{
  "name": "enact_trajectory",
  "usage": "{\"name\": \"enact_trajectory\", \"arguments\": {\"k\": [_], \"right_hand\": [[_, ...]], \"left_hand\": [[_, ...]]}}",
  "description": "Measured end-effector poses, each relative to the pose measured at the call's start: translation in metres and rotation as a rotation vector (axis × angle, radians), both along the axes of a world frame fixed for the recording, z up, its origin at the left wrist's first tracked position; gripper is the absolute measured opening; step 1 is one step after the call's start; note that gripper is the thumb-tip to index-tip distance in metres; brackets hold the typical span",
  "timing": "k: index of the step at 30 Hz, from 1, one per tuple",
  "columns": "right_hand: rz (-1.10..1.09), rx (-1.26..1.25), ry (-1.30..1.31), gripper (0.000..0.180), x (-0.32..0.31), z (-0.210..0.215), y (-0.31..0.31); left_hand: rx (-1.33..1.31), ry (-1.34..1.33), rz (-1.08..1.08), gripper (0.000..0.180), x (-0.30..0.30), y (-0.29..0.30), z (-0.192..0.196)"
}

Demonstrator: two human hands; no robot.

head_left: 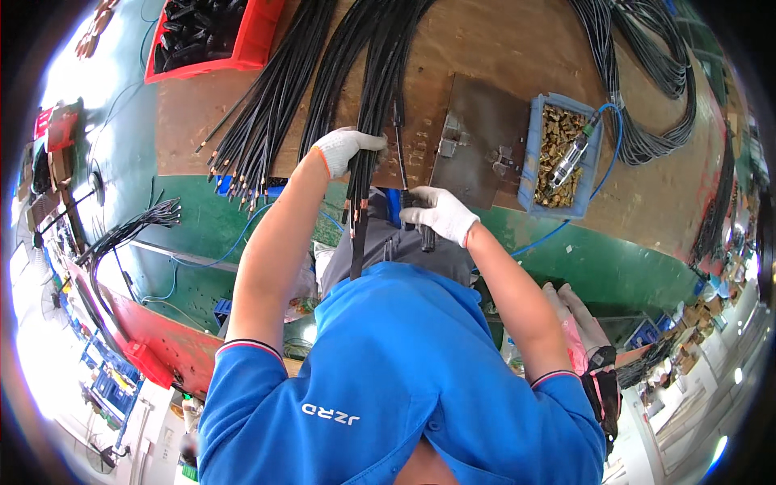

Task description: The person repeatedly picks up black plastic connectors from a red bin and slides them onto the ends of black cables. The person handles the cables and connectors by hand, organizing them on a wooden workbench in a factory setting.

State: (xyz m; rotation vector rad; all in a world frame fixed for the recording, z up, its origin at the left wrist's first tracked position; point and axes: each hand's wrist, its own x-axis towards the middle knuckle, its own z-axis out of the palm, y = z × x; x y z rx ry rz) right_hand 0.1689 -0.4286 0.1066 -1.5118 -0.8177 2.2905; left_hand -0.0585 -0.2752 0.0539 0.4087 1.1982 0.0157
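My left hand [343, 152], in a white glove, lies closed over a bundle of black cables [373, 97] at the table's front edge. The bundle's lower ends hang past the edge toward my lap, some showing copper-coloured tips. To the right, my gloved right hand [444, 214] has its fingers closed on a black cylindrical sleeve [407, 208]. A single black cable [402, 158] runs down to that sleeve. Another black sleeve [428, 238] shows just under the right hand's fingers. The palm side of both hands is hidden.
On the brown table [473, 48] are a steel plate [477, 121] and a blue bin [529, 162] of brass-coloured fittings with a metal air tool [570, 162] across it. Coiled cables [647, 133] lie right, loose cables [267, 121] left, with a red crate [259, 40] of black parts behind.
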Motion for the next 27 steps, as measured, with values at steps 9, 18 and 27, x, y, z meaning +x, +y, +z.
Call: {"name": "enact_trajectory", "arguments": {"k": [9, 18, 27], "right_hand": [[0.091, 0.024, -0.068, 0.062, -0.004, -0.002, -0.02], [0.276, 0.146, -0.148, 0.07, -0.005, -0.003, -0.031], [0.244, 0.039, -0.061, 0.064, -0.012, 0.011, -0.033]], "left_hand": [[0.037, 0.119, -0.076, 0.019, 0.0, 0.002, -0.008], [-0.054, 0.017, 0.015, 0.018, 0.005, -0.007, -0.01], [0.001, 0.053, 0.021, 0.02, 0.01, -0.013, -0.002]]}}
